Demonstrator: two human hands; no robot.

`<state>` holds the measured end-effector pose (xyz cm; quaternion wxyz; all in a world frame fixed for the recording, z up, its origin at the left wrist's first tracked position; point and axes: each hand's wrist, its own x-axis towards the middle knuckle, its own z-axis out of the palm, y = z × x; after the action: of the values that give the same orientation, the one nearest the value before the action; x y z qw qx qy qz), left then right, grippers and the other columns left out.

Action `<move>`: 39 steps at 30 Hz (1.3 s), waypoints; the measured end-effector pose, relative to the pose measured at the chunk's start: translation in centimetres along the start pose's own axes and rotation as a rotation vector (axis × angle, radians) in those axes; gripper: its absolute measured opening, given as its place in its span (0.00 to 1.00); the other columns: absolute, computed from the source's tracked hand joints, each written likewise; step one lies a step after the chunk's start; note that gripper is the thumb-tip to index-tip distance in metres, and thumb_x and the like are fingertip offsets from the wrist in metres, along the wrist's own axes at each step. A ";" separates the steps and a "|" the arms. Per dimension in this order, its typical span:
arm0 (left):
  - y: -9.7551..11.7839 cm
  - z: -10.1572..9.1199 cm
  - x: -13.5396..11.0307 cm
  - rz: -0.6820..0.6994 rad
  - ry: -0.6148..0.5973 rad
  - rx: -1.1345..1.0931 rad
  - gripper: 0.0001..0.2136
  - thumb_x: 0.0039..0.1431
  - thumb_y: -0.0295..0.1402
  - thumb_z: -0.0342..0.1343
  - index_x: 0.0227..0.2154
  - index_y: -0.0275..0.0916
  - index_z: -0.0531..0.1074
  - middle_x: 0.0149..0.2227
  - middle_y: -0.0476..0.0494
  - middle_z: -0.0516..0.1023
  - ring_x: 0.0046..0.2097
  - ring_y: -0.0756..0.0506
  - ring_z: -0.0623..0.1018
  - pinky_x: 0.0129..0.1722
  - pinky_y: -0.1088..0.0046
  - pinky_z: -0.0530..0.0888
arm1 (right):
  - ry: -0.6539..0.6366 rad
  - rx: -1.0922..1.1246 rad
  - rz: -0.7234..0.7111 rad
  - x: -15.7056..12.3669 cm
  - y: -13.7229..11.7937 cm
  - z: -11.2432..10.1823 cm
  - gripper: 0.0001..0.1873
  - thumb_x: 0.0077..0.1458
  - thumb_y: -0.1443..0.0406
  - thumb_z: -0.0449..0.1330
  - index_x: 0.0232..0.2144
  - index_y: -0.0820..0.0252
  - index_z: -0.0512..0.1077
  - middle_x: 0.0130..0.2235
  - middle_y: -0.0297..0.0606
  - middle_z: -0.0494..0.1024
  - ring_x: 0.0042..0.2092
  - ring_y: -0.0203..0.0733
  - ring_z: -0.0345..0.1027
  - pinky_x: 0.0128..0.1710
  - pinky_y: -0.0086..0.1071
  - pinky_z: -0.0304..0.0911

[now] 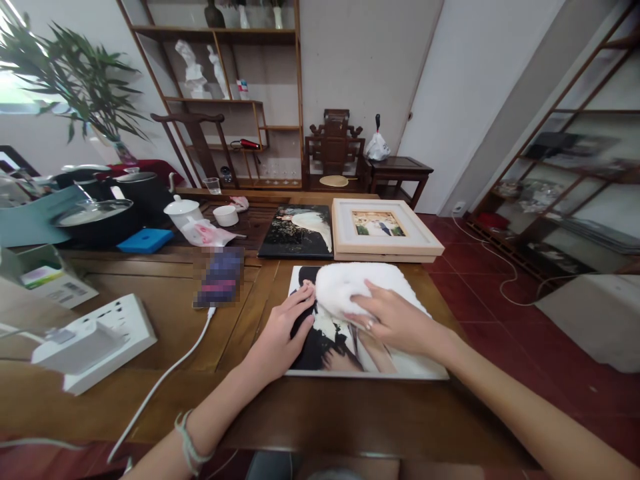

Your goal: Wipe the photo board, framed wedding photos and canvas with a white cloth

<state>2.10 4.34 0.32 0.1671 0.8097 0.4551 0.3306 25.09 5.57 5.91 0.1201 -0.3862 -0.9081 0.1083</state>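
A large photo panel point(320, 357) lies flat on the wooden table in front of me, showing dark and white clothing. My right hand point(383, 313) grips a fluffy white cloth point(370, 275) and presses it on the upper part of the panel. The cloth hides much of the picture there. On the panel's left side rests my left hand point(287, 327), palm down with fingers stretched out, its fingertips close to the cloth's edge. Behind the panel are a dark photo panel point(285, 243) and a light wooden picture frame point(390, 252).
To the left are a white power strip point(110, 340), a phone-like blurred device point(220, 277) on a white cable point(170, 373), and a blue box point(145, 240). A black pan point(95, 227), a lidded white cup point(183, 212) and a small bowl point(226, 215) stand farther back.
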 end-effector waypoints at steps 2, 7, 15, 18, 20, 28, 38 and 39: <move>0.0 0.0 0.0 -0.006 0.006 -0.005 0.17 0.62 0.32 0.47 0.50 0.31 0.70 0.58 0.33 0.67 0.61 0.41 0.64 0.60 0.57 0.62 | 0.004 -0.034 0.009 1.9 0.9 0.1 0.14 0.62 0.64 0.48 0.41 0.59 0.72 0.39 0.44 0.76 0.44 0.51 0.65 0.43 0.42 0.60; 0.2 -0.1 -0.1 -0.041 -0.007 -0.005 0.17 0.62 0.33 0.47 0.50 0.33 0.70 0.58 0.35 0.67 0.61 0.41 0.64 0.60 0.57 0.62 | 0.021 -0.055 0.002 4.3 1.6 0.2 0.13 0.60 0.67 0.48 0.41 0.61 0.71 0.41 0.45 0.75 0.44 0.51 0.64 0.42 0.41 0.60; 0.5 -0.4 0.0 -0.101 0.035 0.018 0.19 0.64 0.32 0.42 0.55 0.33 0.66 0.61 0.38 0.62 0.62 0.44 0.63 0.62 0.62 0.60 | -0.083 0.019 -0.056 -1.1 -2.5 0.6 0.15 0.55 0.72 0.51 0.42 0.61 0.73 0.59 0.51 0.64 0.64 0.51 0.45 0.61 0.54 0.40; 0.2 -0.2 0.0 -0.081 -0.006 0.014 0.19 0.63 0.31 0.42 0.54 0.32 0.67 0.61 0.37 0.63 0.62 0.44 0.62 0.62 0.62 0.60 | -0.233 0.088 -0.086 -3.8 -4.8 0.1 0.15 0.51 0.72 0.55 0.41 0.60 0.75 0.62 0.46 0.58 0.65 0.54 0.40 0.62 0.57 0.34; 0.1 -0.1 0.0 -0.069 -0.011 0.015 0.19 0.63 0.30 0.42 0.54 0.31 0.67 0.61 0.37 0.63 0.63 0.44 0.61 0.62 0.61 0.59 | -0.353 0.121 -0.119 -4.9 -5.9 -0.5 0.17 0.50 0.70 0.57 0.43 0.61 0.74 0.63 0.47 0.56 0.65 0.57 0.38 0.61 0.60 0.32; -0.2 0.0 -0.1 -0.045 -0.012 0.028 0.18 0.63 0.30 0.42 0.55 0.36 0.65 0.61 0.37 0.62 0.63 0.43 0.60 0.61 0.55 0.60 | -0.182 0.124 0.026 -5.0 -2.8 -1.1 0.14 0.53 0.72 0.52 0.39 0.58 0.73 0.59 0.44 0.65 0.63 0.49 0.50 0.60 0.46 0.49; 0.7 -0.6 -0.2 -0.048 0.080 -0.059 0.19 0.65 0.33 0.41 0.57 0.35 0.61 0.61 0.38 0.62 0.63 0.42 0.61 0.62 0.59 0.59 | 0.051 -0.047 0.072 1.9 -0.5 0.7 0.14 0.59 0.70 0.47 0.42 0.61 0.71 0.49 0.47 0.74 0.58 0.55 0.57 0.55 0.54 0.50; 0.8 -0.7 -0.3 -0.048 0.103 -0.084 0.20 0.65 0.34 0.40 0.58 0.35 0.60 0.62 0.38 0.62 0.63 0.42 0.60 0.62 0.59 0.58 | 0.022 -0.032 0.023 2.2 -1.2 0.9 0.14 0.59 0.70 0.48 0.42 0.61 0.72 0.50 0.48 0.73 0.60 0.55 0.53 0.57 0.55 0.47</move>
<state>2.01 3.66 1.21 0.1851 0.7727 0.4683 0.3866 22.58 6.28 5.74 0.1227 -0.3999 -0.9037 0.0909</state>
